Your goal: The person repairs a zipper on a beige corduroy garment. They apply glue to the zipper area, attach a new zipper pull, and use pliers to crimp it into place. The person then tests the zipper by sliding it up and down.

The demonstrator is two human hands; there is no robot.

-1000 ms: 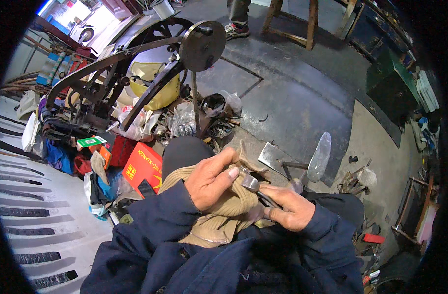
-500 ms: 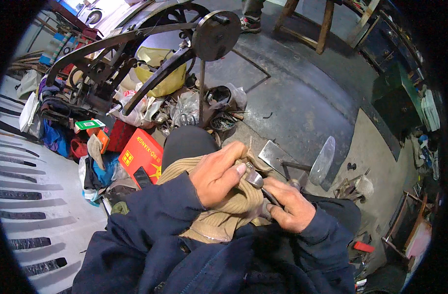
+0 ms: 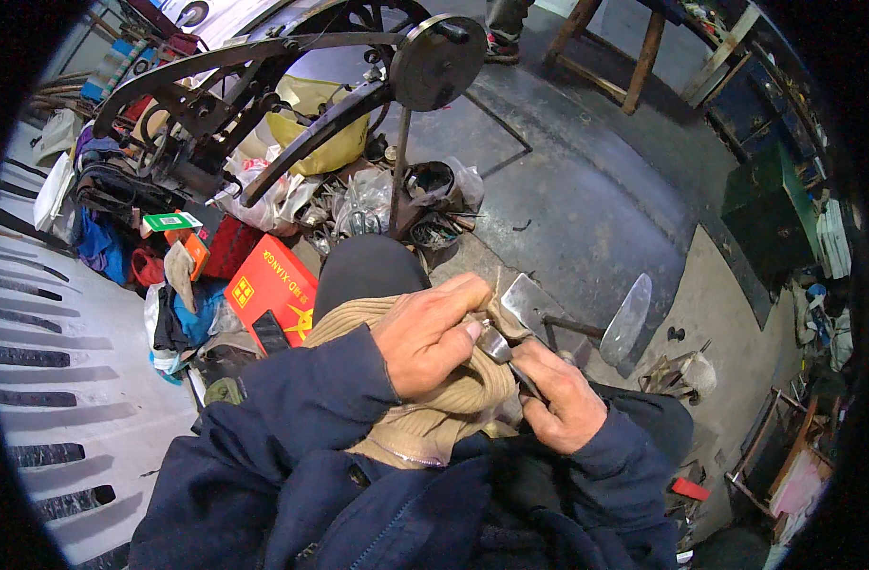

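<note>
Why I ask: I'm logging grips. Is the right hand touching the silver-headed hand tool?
Touching: the head view shows the right hand wrapped around the silver-headed hand tool, just below its rounded head.

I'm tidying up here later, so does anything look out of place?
Mostly clutter: plastic bags lie crumpled by the machine, and a red box sits askew among the things at left. A small dark scrap lies alone on the dark floor, perhaps dropped. I see no clear damage.
</note>
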